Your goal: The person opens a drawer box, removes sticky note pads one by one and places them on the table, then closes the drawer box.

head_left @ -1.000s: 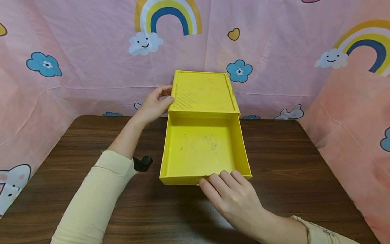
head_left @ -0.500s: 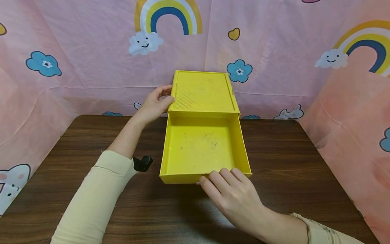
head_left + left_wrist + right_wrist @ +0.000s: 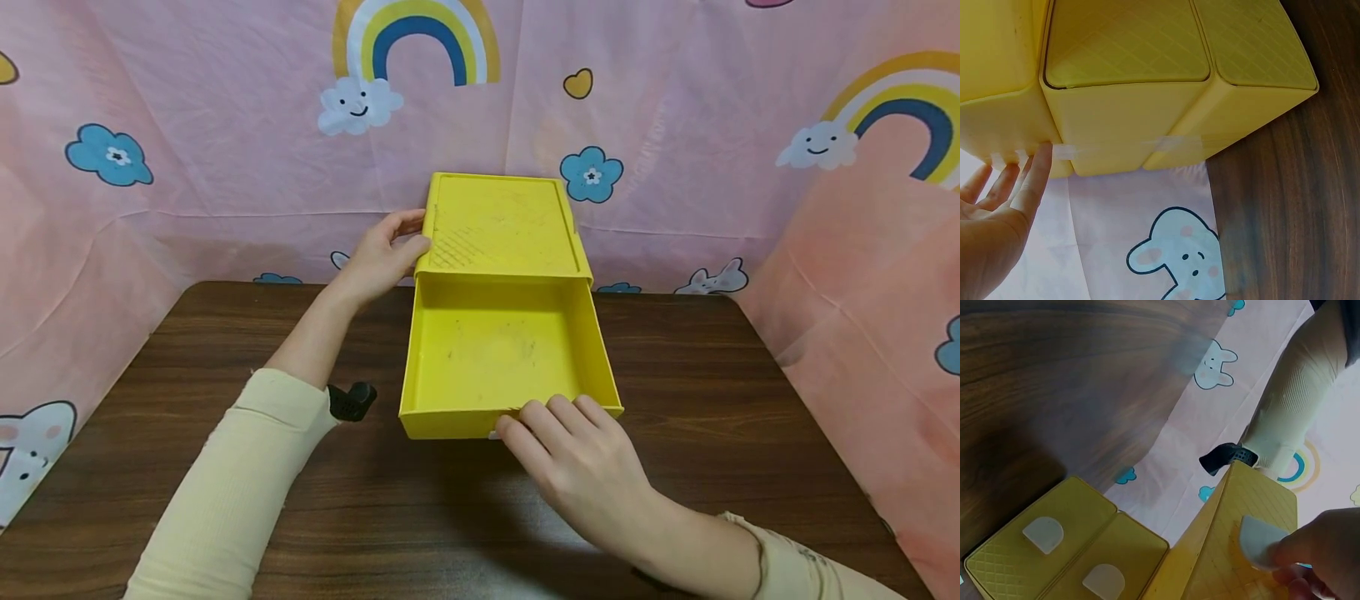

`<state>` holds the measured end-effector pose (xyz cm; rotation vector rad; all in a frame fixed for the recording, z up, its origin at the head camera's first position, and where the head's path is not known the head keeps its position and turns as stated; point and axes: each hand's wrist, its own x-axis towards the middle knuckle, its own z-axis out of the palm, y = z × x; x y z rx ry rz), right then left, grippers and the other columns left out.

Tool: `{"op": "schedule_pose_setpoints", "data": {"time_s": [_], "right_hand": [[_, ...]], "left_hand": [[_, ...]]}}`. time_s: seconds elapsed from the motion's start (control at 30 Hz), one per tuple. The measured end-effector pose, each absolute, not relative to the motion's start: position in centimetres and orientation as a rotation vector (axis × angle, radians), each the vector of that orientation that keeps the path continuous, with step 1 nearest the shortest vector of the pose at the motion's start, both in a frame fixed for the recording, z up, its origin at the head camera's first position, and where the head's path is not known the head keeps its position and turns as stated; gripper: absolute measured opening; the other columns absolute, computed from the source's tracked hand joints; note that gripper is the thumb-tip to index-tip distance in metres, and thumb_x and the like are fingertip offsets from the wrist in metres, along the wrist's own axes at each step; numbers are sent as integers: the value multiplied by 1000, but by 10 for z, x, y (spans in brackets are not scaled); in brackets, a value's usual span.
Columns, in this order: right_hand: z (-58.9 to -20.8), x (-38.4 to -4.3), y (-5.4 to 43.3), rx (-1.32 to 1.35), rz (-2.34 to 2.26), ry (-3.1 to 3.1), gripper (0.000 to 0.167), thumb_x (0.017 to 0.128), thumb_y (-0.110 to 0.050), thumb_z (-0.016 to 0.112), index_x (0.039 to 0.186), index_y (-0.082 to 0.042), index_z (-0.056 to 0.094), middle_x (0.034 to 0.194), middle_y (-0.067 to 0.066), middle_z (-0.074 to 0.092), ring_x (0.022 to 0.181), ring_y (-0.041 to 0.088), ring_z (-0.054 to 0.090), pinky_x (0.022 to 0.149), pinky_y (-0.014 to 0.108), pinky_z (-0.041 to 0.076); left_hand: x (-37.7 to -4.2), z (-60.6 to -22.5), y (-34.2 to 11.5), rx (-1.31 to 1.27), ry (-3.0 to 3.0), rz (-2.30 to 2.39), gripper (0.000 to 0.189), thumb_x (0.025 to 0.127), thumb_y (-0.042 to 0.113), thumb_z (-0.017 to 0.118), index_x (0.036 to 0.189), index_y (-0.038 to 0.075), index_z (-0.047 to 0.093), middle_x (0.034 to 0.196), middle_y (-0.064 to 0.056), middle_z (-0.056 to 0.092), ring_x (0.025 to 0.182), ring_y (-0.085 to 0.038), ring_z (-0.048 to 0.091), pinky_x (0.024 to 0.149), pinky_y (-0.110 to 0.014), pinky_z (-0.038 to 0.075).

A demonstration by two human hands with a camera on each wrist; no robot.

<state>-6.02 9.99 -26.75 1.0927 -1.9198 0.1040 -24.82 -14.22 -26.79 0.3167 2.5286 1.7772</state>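
Observation:
A yellow drawer unit stands at the back of the brown table, its top drawer pulled far out. Nothing but dark scuffs shows inside that drawer. My left hand steadies the unit's left side; in the left wrist view its fairly straight fingers touch the yellow side wall. The right hand grips the drawer's front, fingers curled over the rim. Seen from the right wrist, the thumb presses the pale half-round handle on the drawer front.
Two lower drawers with pale handles are pushed in beneath the top one. Clear tape runs along the unit's side. A pink patterned cloth hangs close behind and beside the table. A black strap piece sits at my left cuff.
The top drawer has slid a little way back into the unit, its front rim moving away from me. My right hand has gone with it, while the left stays in place.

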Motion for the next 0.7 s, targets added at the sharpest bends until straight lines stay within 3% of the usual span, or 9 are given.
{"op": "schedule_pose_setpoints", "data": {"time_s": [0.7], "right_hand": [[-263, -78, 97, 1061, 160, -1915, 25, 96, -6, 41, 80, -6, 61, 68, 2, 50, 54, 15, 35, 51, 22, 25]], "left_hand": [[-248, -268, -142, 336, 2524, 1784, 54, 92, 22, 50, 142, 8, 32, 142, -8, 38, 116, -21, 50, 85, -35, 52]]}}
